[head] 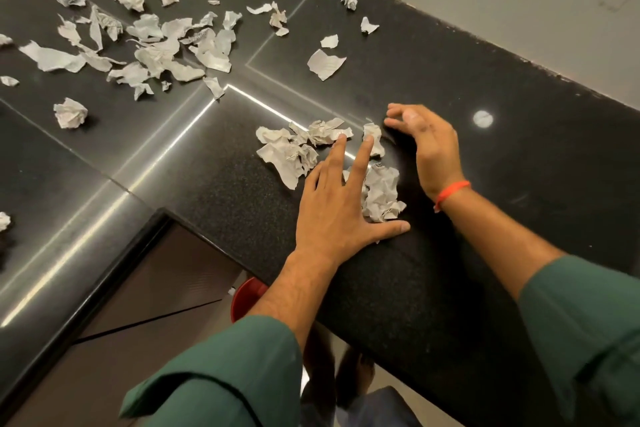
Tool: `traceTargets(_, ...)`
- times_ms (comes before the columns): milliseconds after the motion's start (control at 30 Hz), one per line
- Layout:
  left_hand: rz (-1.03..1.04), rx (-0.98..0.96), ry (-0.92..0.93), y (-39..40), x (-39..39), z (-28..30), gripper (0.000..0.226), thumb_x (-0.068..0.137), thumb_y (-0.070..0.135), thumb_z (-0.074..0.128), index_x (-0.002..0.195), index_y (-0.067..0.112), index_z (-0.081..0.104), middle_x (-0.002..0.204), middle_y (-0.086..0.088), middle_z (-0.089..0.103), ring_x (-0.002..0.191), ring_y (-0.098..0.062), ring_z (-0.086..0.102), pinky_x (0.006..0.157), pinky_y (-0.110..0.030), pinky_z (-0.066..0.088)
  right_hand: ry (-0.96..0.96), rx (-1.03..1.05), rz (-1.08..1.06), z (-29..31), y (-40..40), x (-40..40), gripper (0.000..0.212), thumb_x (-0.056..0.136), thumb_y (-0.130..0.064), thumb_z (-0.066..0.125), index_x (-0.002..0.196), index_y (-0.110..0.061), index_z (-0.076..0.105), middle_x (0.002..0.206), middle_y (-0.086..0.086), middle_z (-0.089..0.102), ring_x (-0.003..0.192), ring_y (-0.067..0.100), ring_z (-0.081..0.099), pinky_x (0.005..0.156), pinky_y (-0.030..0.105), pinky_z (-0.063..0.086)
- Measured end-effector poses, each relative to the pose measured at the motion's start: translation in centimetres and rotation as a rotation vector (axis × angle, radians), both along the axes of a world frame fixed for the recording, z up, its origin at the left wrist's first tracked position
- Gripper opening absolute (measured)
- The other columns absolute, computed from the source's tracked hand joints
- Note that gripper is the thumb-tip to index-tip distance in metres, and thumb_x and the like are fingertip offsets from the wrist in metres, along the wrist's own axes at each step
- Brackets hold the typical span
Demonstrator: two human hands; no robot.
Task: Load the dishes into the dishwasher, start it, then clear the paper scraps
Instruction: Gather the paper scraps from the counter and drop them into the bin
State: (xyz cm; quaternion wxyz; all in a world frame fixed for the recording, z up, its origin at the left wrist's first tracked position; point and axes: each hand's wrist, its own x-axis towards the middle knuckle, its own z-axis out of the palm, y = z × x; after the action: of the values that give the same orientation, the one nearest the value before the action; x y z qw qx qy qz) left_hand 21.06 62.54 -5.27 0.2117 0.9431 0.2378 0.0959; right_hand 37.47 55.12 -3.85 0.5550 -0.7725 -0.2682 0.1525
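Black shiny table (485,184) with torn paper all over it, and two hands raking some scraps together.

The left hand (341,208) lies flat with its fingers spread wide, two fingertips (341,138) pressing on a small pile of scraps (298,152), likely to drag them near. The right hand (427,146) is bent like a cup, open and holding nothing, standing on its side just right of the pile like a wall so the bits cannot slide away. More crumpled scraps (381,192) sit between the two hands, close to the near edge of the table. A red bucket (244,298) peeks out below that edge, so the pile could perhaps be swept off into it. Many more paper scraps (166,45) lie far and left, well apart from the hands. The right side of the table is bare, with room to move.
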Motion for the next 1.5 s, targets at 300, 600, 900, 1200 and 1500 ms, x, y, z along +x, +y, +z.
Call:
traceTargets(300, -0.014, 0.027, -0.050, 0.2, 0.1, -1.0, 0.116, 0.072, 0.087, 0.055, 0.161, 0.029, 0.007, 0.166, -0.007, 0.019, 0.155, -0.020, 0.016, 0.122, -0.043, 0.026, 0.026, -0.017, 0.130, 0.1, -1.2, -5.0, 0.035, 0.100, -0.031, 0.042, 0.118, -0.020, 0.070, 0.109, -0.013, 0.073, 0.110, 0.006, 0.065, 0.106, 0.047, 0.045)
traceTargets(600, -0.129, -0.067, -0.348, 1.1, -2.3, 0.7, 0.084, 0.088, 0.058, 0.067, 0.155, 0.018, 0.037, 0.161, -0.009, 0.031, 0.151, -0.021, 0.026, 0.120, -0.042, 0.031, -0.239, -0.158, -0.134, -0.6, -5.0, -9.3, 0.063, 0.092, -0.058, 0.046, 0.143, -0.020, 0.048, 0.154, 0.002, 0.041, 0.142, 0.012, 0.037, 0.116, 0.035, 0.033)
traceTargets(900, 0.164, -0.167, -0.095, 12.7, -1.9, 0.5, 0.071, 0.097, 0.070, 0.033, 0.154, 0.028, 0.035, 0.164, -0.006, 0.028, 0.153, -0.022, 0.019, 0.125, -0.051, 0.013, -0.439, -0.495, 0.023, -0.9, -2.7, -10.8, 0.119, 0.063, -0.082, 0.067, 0.157, -0.036, 0.010, 0.167, -0.001, -0.006, 0.153, 0.023, 0.010, 0.120, 0.049, 0.027)
traceTargets(1200, -0.154, -0.040, -0.057, 8.4, -1.5, -0.9, 0.062, 0.105, 0.056, 0.031, 0.157, 0.024, 0.028, 0.161, 0.003, 0.036, 0.155, -0.017, 0.017, 0.126, -0.045, 0.015, -0.537, -0.442, 0.274, -1.9, 2.3, -7.0, 0.117, 0.061, -0.070, 0.072, 0.157, -0.031, 0.016, 0.166, 0.003, 0.005, 0.152, 0.023, 0.016, 0.117, 0.048, 0.033)
traceTargets(1500, -0.167, -0.121, -0.165, 8.5, -1.5, -0.9, 0.046, 0.105, 0.053, 0.038, 0.142, 0.027, 0.046, 0.158, 0.007, 0.039, 0.150, -0.013, 0.030, 0.123, -0.041, 0.025, -0.581, -0.470, 0.269, -2.1, 3.5, -6.2, 0.082, 0.074, -0.059, 0.060, 0.148, -0.033, 0.037, 0.164, 0.004, 0.018, 0.148, 0.024, 0.026, 0.117, 0.043, 0.030)
